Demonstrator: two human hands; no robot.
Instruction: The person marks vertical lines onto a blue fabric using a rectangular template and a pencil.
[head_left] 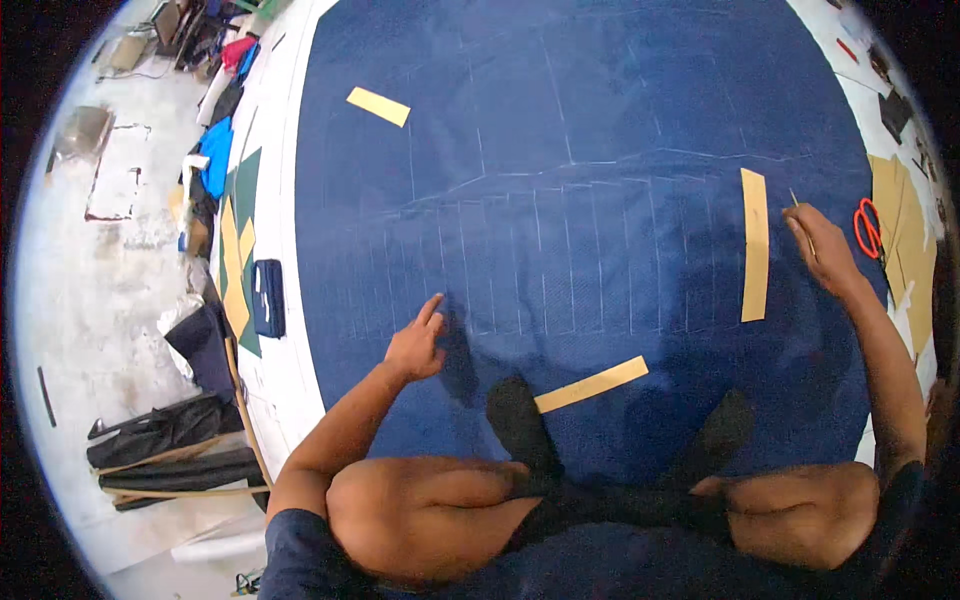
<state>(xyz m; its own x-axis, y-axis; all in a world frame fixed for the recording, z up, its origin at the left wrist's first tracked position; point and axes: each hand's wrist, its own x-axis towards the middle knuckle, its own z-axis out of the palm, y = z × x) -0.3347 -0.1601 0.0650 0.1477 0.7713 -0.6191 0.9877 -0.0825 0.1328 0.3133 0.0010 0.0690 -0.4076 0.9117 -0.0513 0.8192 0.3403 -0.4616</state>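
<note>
The cloth (590,250) is lying spread across the middle, running out beneath the person. The feet (525,425) are resting on it, so a shifting foot could be wrinkling it or smearing the pale lines (543,260). The right strip (754,245) is lying loose, no hand holding it down; a bump from the right hand (825,250) could be turning it askew.

Most lines are running near to far, a jagged one crossing them left to right. The cloth is leaving view at the far side, so I cannot tell its long axis. The right strip is pointing near to far.

The right fingers are pinching a pen (793,196), its tip pointing far and slightly left. The left hand (415,348) is holding nothing visible, forefinger reaching out, the others curling; I cannot tell whether it is touching. Scissors (870,240) are lying just right of the right hand.
</note>
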